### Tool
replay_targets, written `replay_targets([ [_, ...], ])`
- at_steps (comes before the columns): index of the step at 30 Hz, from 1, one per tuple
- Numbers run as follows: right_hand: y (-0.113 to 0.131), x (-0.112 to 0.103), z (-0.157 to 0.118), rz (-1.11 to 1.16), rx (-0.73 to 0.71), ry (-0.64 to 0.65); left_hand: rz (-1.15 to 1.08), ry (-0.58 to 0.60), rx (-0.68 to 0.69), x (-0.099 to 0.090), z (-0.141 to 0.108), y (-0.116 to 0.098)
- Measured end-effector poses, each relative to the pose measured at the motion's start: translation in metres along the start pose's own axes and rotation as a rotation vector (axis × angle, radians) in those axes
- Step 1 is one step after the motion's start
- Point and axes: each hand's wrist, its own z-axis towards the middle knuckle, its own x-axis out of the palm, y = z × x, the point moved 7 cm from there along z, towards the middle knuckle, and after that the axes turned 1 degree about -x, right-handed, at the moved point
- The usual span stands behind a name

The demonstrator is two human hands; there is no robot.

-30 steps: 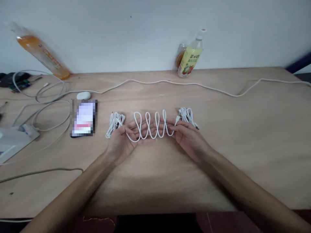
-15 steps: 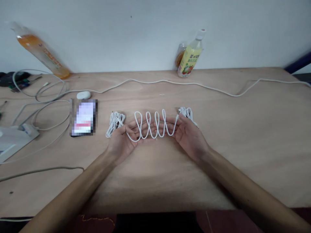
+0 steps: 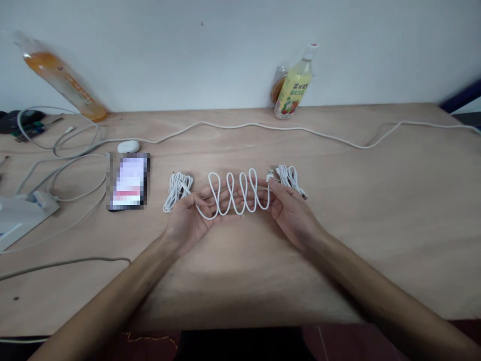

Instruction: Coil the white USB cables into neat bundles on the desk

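Note:
A white USB cable (image 3: 244, 193) lies in several loose loops across the fingers of both hands, held over the table. My left hand (image 3: 190, 215), palm up, pinches one end of it between thumb and finger. On the other side my right hand (image 3: 295, 213) has its thumb against the USB plug (image 3: 269, 175), whose metal tip points up. Just beyond the left hand rests a bundled white cable (image 3: 178, 190). A second white cable bundle (image 3: 289, 178) sits beyond the right hand, its metal plug toward the right.
A phone (image 3: 130, 181) and a white earbud case (image 3: 128, 146) lie to the left, near tangled cables and a power strip (image 3: 26, 215). One long white cord (image 3: 263, 125) crosses the back. An orange drink bottle (image 3: 63, 85) and a yellow drink bottle (image 3: 295, 87) lean by the wall.
The USB plug at my right hand has turned upright, its metal tip now showing, and the right thumb has shifted slightly left. My left hand and the loops stay nearly in place.

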Motion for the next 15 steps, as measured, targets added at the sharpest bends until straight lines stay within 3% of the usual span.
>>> replay_targets([
  [15, -0.0013, 0.0023, -0.0006, -0.013, 0.013, -0.006, 0.026, -0.049, -0.005, -0.0015, -0.0008, 0.0002],
])
